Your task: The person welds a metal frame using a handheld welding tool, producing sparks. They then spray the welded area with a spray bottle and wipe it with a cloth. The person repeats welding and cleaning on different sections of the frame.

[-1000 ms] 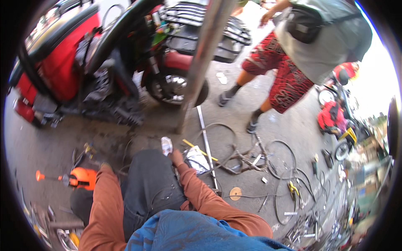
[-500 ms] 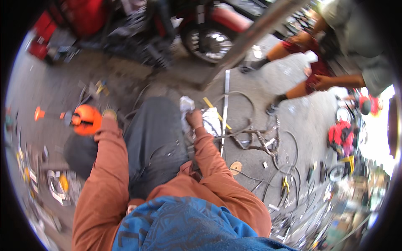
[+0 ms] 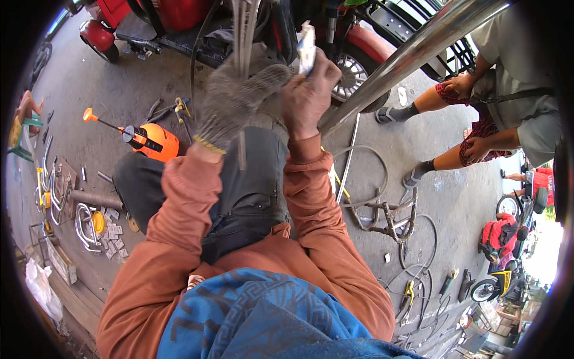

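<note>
While an orange sprayer point(image 3: 160, 143) rests on the ground point(image 3: 78, 143) at left, the gloved left hand point(image 3: 230, 99) grips thin metal rods point(image 3: 243, 39) reaching toward the far side; just right of it, the bare right hand point(image 3: 306, 99) pinches a white packet point(image 3: 307, 51), with a slanting pole point(image 3: 412, 57) farther right.

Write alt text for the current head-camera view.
A seated person's left hand, in a grey knit glove, grips upright thin grey rods, while the bare right hand holds a small, mostly white packet. An orange plastic pump sprayer stands on grey ground at left; someone in red patterned shorts is at right.
</note>
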A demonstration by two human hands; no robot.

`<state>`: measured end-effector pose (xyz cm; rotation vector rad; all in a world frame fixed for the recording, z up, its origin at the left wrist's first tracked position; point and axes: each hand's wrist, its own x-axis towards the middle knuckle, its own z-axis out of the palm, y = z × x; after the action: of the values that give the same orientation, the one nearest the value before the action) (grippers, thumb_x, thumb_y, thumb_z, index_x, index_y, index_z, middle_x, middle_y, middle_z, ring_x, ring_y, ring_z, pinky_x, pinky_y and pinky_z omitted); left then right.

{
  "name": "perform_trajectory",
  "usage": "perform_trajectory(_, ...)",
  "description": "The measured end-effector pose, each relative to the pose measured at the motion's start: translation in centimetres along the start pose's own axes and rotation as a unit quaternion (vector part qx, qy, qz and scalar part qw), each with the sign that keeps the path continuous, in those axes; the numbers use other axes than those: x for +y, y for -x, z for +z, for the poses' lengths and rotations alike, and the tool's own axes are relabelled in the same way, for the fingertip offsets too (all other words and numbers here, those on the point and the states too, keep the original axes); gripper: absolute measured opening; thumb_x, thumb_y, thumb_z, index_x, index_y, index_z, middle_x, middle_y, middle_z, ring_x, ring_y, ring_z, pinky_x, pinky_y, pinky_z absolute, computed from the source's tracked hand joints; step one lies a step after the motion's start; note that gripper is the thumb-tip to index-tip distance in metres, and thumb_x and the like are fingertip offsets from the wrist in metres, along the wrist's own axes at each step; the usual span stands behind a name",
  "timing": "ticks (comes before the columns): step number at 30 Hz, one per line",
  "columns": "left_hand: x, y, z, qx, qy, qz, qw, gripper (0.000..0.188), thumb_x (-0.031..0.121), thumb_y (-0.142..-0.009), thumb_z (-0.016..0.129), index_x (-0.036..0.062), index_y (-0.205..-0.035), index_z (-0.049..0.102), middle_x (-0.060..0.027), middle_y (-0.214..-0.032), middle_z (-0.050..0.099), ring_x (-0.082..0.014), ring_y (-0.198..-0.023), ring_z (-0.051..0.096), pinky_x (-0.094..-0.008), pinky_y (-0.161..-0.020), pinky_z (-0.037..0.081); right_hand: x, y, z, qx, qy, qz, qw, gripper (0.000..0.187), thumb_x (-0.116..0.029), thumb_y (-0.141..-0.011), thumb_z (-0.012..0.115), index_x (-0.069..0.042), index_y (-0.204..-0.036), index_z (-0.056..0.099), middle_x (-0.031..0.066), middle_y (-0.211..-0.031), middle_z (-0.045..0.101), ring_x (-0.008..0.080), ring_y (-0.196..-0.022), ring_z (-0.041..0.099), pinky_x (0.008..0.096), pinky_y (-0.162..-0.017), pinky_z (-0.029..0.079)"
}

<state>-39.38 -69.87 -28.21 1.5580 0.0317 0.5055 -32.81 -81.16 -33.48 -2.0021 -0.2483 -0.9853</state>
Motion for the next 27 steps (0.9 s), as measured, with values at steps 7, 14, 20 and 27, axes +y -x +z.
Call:
perform_trajectory(7, -4.6, -5.4, 0.8, 0.007, 0.093, -0.122, 0.988, 0.032, 0.031, -0.096, 0.071, 0.0018, -0.109, 0.071, -0.0006, -0.082, 0.068, -0.0052, -0.072, 0.058, -0.0247, -0.061, 0.047, 2.0, -0.4, 1.7, -0.187, 0.113, -0.120, 0.968, 0.070, -0.022, -0.079, 0.071, -0.013, -0.145, 0.051, 0.0198, -0.138, 0.048, 0.0420, -0.128, 0.044, 0.0589, -0.102, 0.038)
perform_trajectory(14, -7.3, -10.7, 2.2, -0.043, 0.180, -0.200, 0.962, 0.023, 0.033, -0.094, 0.072, 0.0100, -0.096, 0.069, 0.0058, -0.061, 0.049, -0.0070, -0.047, 0.043, -0.0265, -0.042, 0.033, 7.3, -5.0, 7.3, -0.152, 0.031, -0.173, 0.973, 0.063, -0.018, -0.085, 0.070, -0.017, -0.146, 0.055, 0.0213, -0.133, 0.054, 0.0397, -0.115, 0.060, 0.0466, -0.098, 0.049)
perform_trajectory(20, -6.3, -8.7, -1.7, 0.014, 0.124, -0.186, 0.975, 0.028, 0.031, -0.094, 0.074, 0.0115, -0.114, 0.073, 0.0057, -0.078, 0.063, -0.0031, -0.048, 0.045, -0.0221, -0.043, 0.035, 7.2, -7.3, 10.8, -0.016, 0.059, -0.008, 0.998, 0.047, -0.013, -0.086, 0.066, -0.019, -0.133, 0.065, 0.0152, -0.108, 0.060, 0.0363, -0.098, 0.064, 0.0486, -0.079, 0.055)
perform_trajectory(27, -7.5, -4.9, -9.6, 0.011, 0.084, -0.229, 0.970, 0.023, 0.025, -0.096, 0.072, 0.0091, -0.113, 0.073, 0.0027, -0.084, 0.070, -0.0025, -0.048, 0.046, -0.0215, -0.043, 0.035, 6.7, -7.3, 13.0, -0.071, 0.150, -0.048, 0.985, 0.044, -0.018, -0.082, 0.070, -0.018, -0.126, 0.070, 0.0138, -0.111, 0.058, 0.0357, -0.106, 0.060, 0.0500, -0.082, 0.052)
